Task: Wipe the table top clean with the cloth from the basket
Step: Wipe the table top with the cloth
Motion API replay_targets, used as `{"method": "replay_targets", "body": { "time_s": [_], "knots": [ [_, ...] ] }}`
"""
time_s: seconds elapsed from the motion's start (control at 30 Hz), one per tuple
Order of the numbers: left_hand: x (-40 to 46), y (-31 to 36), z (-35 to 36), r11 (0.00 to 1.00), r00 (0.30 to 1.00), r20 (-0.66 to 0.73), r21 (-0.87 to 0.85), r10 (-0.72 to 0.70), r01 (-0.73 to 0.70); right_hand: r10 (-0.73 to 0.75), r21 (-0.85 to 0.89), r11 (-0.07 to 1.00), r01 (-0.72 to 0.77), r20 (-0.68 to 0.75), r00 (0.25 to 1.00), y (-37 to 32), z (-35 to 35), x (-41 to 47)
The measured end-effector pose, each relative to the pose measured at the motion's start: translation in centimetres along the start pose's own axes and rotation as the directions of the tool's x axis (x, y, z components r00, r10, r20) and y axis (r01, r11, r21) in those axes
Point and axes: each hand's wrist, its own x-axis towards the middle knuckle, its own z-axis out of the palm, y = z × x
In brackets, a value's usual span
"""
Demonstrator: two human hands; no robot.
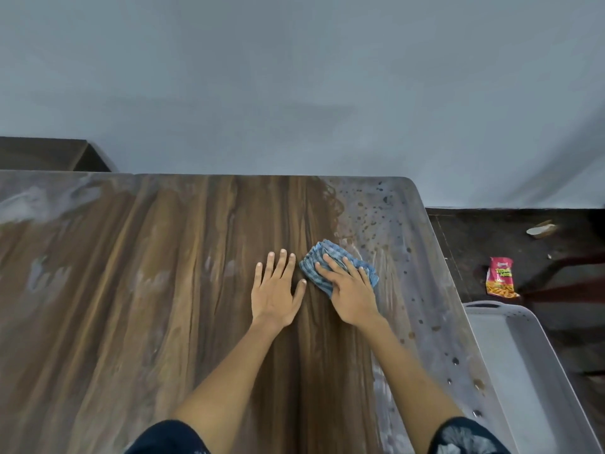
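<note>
Grey plastic basket (pixel 520 362) sits low off the tabletop's right edge, nothing visible inside it, near end cut off by the frame. Blue checked cloth (pixel 327 262) lies bunched on the wood-grain tabletop (pixel 147 290), right of centre, at the border between the cleaner brown area and the dusty, spotted grey strip along the right side. Right hand (pixel 352 294) pressed flat on the cloth, fingers (pixel 339 267) spread over its top, not curled round it; cloth sticks out past the fingertips and to both sides. Left hand (pixel 278 296) just beside it, palm down on bare wood, fingers splayed wide, holding nothing, thumb tip near the cloth's left edge. White smears at far left of tabletop. Red snack packet (pixel 499 276) on the dark floor (pixel 491 234) beyond the basket
</note>
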Motion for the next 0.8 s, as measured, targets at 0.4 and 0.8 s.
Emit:
{"method": "replay_targets", "body": {
  "time_s": [0.4,0.8],
  "knots": [
    [6.7,-0.9,0.7,0.998,0.986,-0.157,-0.054,-0.051,0.042,0.025,0.014,1.000,-0.024,-0.069,0.997,1.9,-3.3,17.0],
    [6.7,-0.8,0.6,0.989,0.975,-0.205,-0.142,-0.082,0.053,-0.316,0.040,0.946,0.323,-0.124,0.941,3.1,-3.4,14.4]
  ]
}}
